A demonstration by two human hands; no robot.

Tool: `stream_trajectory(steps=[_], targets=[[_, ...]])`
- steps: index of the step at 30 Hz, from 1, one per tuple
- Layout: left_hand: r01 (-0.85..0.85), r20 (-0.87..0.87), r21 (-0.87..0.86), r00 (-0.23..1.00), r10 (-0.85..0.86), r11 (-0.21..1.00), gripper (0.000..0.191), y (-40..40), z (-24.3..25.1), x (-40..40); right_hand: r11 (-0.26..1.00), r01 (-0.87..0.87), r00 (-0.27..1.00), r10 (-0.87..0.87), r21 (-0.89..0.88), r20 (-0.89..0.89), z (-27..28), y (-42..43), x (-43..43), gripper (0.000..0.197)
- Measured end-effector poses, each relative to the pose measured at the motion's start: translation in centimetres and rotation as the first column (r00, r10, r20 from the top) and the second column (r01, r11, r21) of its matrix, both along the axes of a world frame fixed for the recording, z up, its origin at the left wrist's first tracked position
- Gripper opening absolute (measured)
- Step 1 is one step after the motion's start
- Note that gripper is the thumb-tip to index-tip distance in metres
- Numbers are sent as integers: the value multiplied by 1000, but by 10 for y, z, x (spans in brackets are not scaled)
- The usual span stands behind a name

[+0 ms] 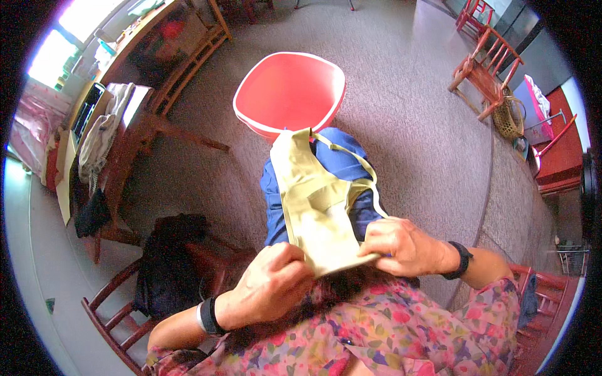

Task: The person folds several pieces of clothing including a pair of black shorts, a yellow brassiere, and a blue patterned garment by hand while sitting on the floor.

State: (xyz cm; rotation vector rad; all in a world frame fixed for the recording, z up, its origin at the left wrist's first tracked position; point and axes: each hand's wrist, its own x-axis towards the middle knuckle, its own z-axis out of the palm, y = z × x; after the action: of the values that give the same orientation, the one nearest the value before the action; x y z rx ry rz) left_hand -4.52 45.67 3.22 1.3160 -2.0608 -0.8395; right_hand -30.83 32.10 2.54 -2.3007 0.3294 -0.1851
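Note:
A pale yellow garment with thin adjustable straps (324, 202) lies spread over my blue-trousered knees. My left hand (273, 289) pinches its near edge at the left corner. The near right corner is between the thumb and fingers of my right hand (404, 246), and a strap runs down to that hand. Both wrists wear black bands. Just beyond my knees a red plastic basin with a white rim (291, 91) stands on the floor; no contents show in the visible part of it.
At the left are a wooden table frame (188, 134), folded cloth (101, 141) and a chair with dark cloth (169, 268). A wooden chair (484, 80) and a woven basket (508, 115) stand at the upper right. Another red chair (548, 301) is at the lower right.

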Motion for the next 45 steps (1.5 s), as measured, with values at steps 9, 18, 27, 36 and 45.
stream_trajectory(steps=[9, 18, 27, 36, 45], targets=[[253, 2, 140, 967, -256, 957, 61, 1, -48, -1, 998, 7, 998, -10, 63, 58, 1, 23, -10, 15], [88, -505, 701, 761, 406, 708, 39, -5, -81, -2, 931, 311, 945, -325, 193, 44, -20, -12, 8, 23], [-60, -301, 830, 789, 535, 554, 36, -46, -96, 13, 945, 292, 942, -258, -148, 214, -30, -29, 28, 41], [-434, 222, 628, 896, 385, 646, 31, -64, -91, 22, 959, 38, 997, -17, -281, 77, -69, -34, 36, 50], [-104, 443, -289, 867, 229, 952, 45, -54, -93, 39, 933, 9, 1000, -4, -360, 16, -86, -49, 18, 54]])
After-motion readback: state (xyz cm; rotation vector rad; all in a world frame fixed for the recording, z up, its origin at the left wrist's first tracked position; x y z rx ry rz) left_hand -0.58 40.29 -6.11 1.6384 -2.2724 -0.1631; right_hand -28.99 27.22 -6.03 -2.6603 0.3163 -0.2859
